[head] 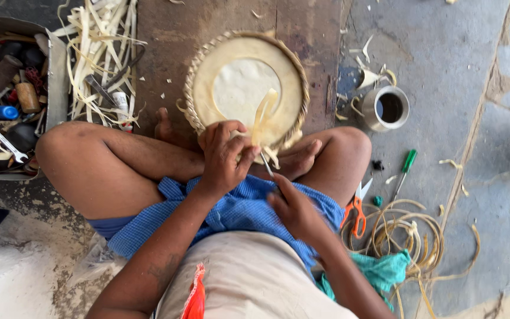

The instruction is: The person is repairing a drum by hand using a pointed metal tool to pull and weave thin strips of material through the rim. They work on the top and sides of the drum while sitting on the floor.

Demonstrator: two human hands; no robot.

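Note:
A round woven cane tray (284,56) with a braided rim rests tilted against my crossed legs. My left hand (224,158) grips its near rim, fingers curled over the weave. A pale cane strip (263,117) rises from the rim over the tray's face. My right hand (293,208) sits lower, holding a thin metal tool (266,163) whose tip points up at the rim beside the left fingers.
A box of hand tools (7,88) stands at the left, with a pile of cane strips (98,56) beside it. A metal cup (388,107), green-handled screwdriver (405,171), orange-handled scissors (358,208) and coiled cane (408,233) lie on the stone floor at the right.

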